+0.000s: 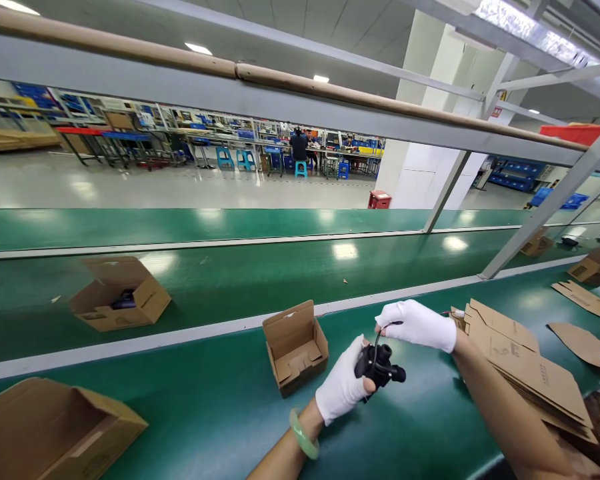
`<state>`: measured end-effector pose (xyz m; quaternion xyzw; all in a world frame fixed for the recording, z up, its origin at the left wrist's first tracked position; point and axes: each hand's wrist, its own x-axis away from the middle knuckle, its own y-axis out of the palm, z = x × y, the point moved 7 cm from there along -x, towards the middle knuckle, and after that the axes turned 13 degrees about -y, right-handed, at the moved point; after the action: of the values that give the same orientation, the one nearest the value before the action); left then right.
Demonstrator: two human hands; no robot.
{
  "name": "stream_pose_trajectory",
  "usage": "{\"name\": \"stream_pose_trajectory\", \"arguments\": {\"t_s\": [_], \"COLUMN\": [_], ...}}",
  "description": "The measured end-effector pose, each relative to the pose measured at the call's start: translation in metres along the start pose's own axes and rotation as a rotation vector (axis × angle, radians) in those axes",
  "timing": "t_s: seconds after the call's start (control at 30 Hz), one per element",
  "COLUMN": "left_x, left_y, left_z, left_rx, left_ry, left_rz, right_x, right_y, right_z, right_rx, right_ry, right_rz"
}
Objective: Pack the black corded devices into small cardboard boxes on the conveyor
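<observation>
Print (pixel 504 347) on the flattened cartons (pixel 527 371) cannot be read.

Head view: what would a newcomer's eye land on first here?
Probably the white-gloved hands at lower centre: the left hand holds a black device, while the right hand is at its thin black cable. Next, the open cardboard box just left of them on the green surface. Then the pale green bangle on the left wrist, near the bottom edge.
</observation>
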<state>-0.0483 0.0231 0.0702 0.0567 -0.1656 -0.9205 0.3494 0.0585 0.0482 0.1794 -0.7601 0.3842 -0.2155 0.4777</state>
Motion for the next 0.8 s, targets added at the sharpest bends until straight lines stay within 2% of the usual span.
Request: {"name": "stream_pose_trajectory", "arguments": {"t_s": [0.07, 0.13, 0.23, 0.3, 0.33, 0.4, 0.47, 0.53, 0.6, 0.63, 0.7, 0.8], "left_x": [0.002, 0.003, 0.005, 0.003, 0.001, -0.003, -0.004, -0.002, 0.003, 0.005, 0.007, 0.011], "left_y": [-0.013, -0.032, -0.058, -0.064, -0.063, -0.053, -0.038, -0.023, -0.013, -0.012, -0.022, -0.044], "left_z": [-0.003, -0.002, 0.006, 0.010, 0.010, 0.007, 0.000, -0.006, -0.007, -0.005, -0.002, -0.002], "left_rx": [0.124, 0.178, 0.103, 0.008, -0.034, -0.124, -0.216, -0.265, -0.158, -0.060, 0.113, 0.168], "left_ry": [-0.001, 0.038, 0.087, 0.077, 0.061, 0.002, -0.083, -0.134, -0.108, -0.072, 0.001, 0.047], "left_rz": [0.098, 0.268, 0.520, 0.595, 0.586, 0.491, 0.340, 0.179, 0.056, 0.033, 0.106, 0.349], "right_x": [0.003, 0.013, 0.032, 0.040, 0.040, 0.032, 0.017, 0.002, -0.009, -0.012, -0.014, -0.016], "right_y": [0.022, 0.042, 0.056, 0.050, 0.043, 0.024, 0.007, 0.003, 0.013, 0.023, 0.040, 0.053], "right_z": [0.018, 0.020, -0.007, -0.031, -0.041, -0.054, -0.050, -0.030, -0.004, 0.007, 0.019, 0.014], "right_rx": [-0.112, -0.020, 0.247, 0.435, 0.511, 0.595, 0.548, 0.321, -0.029, -0.190, -0.402, -0.536], "right_ry": [0.101, 0.150, 0.082, 0.011, -0.031, -0.102, -0.133, -0.116, -0.053, -0.014, 0.066, 0.111], "right_rz": [-0.031, -0.097, -0.220, -0.266, -0.267, -0.209, -0.102, -0.009, 0.047, 0.067, 0.117, 0.162]}}
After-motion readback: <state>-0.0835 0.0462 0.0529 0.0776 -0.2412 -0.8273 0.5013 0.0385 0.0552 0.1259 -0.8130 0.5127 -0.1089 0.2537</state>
